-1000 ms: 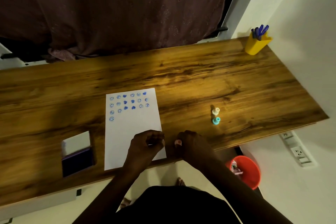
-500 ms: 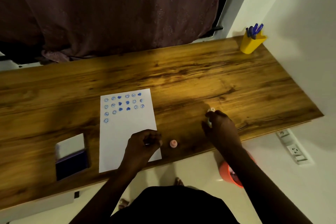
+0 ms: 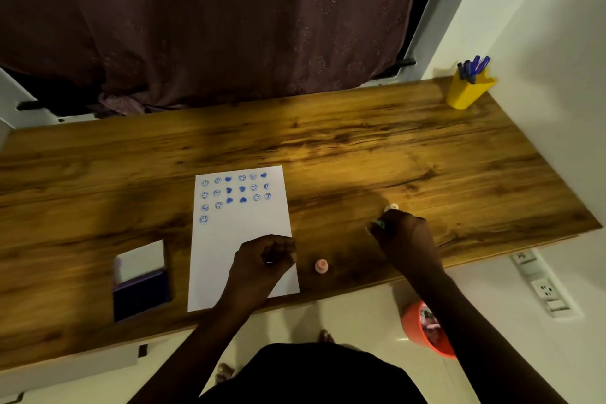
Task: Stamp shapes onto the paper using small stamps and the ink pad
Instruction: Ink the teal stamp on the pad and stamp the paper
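A white sheet of paper (image 3: 239, 239) lies on the wooden desk (image 3: 360, 147), with several blue smiley and heart prints across its top. My left hand (image 3: 262, 261) rests fisted on the paper's lower right part, pinning it. A pink stamp (image 3: 321, 266) stands alone on the desk just right of the paper. My right hand (image 3: 401, 233) is closed on a teal stamp (image 3: 380, 224), whose tip shows at my fingers. A white stamp (image 3: 392, 206) stands just behind that hand. The ink pad (image 3: 141, 292) lies open at the left, its white lid raised.
A yellow cup of blue pens (image 3: 469, 88) stands at the desk's far right corner by the wall. A dark curtain (image 3: 213, 26) hangs behind the desk. Below the front edge sit an orange bin (image 3: 423, 330) and a wall socket (image 3: 544, 290).
My right hand let go of the pink stamp beside the paper, moved right to the two stamps and closed on the teal one. My left hand stayed on the paper.
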Demonstrator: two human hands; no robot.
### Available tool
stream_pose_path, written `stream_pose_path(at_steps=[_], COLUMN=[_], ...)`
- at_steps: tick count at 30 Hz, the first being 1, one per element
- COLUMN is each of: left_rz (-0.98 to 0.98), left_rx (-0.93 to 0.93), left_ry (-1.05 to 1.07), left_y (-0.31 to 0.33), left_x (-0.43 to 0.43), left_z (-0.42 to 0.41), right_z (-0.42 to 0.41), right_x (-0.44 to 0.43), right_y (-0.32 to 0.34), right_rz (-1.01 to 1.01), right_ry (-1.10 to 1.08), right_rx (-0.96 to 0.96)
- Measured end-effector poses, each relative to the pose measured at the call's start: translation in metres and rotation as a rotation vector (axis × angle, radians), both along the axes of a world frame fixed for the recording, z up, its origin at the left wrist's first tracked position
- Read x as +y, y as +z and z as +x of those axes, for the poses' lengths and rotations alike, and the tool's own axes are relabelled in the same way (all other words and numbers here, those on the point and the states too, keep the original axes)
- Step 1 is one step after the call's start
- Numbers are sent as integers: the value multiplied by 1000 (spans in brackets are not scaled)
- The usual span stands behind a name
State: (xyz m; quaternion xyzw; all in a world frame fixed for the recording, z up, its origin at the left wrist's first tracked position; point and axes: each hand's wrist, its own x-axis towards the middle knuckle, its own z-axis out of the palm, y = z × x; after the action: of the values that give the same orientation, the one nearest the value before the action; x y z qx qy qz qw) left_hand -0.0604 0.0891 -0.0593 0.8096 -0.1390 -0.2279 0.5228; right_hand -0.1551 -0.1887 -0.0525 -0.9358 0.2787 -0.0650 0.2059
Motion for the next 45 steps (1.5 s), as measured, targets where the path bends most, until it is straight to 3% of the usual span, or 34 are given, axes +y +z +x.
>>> stream_pose_path(at_steps=[2, 5, 7, 15, 22, 33, 45], left_rz=[-49, -207, -266, -351, -327, -255, -361], left_rx=[-3, 65, 83, 116, 81, 126, 82], left_ry=[-19, -10, -1, 117, 217, 446, 613], left_y=[5, 15, 16, 24, 27, 24, 18], left_x=[0, 0, 2, 29, 63, 146, 255], left_z=[0, 0, 1, 8, 11, 22, 11], right_z=[8, 19, 24, 47, 58, 95, 125], right_x=[18, 53, 75, 125, 151, 215, 314], right_y=[13, 32, 40, 53, 50, 36, 12], right_rz=[220, 724, 885, 1091, 1210, 866, 314], right_ry=[-38, -145, -130, -23, 140, 296, 832], right_rx=[-36, -53, -62, 31, -57, -2, 129])
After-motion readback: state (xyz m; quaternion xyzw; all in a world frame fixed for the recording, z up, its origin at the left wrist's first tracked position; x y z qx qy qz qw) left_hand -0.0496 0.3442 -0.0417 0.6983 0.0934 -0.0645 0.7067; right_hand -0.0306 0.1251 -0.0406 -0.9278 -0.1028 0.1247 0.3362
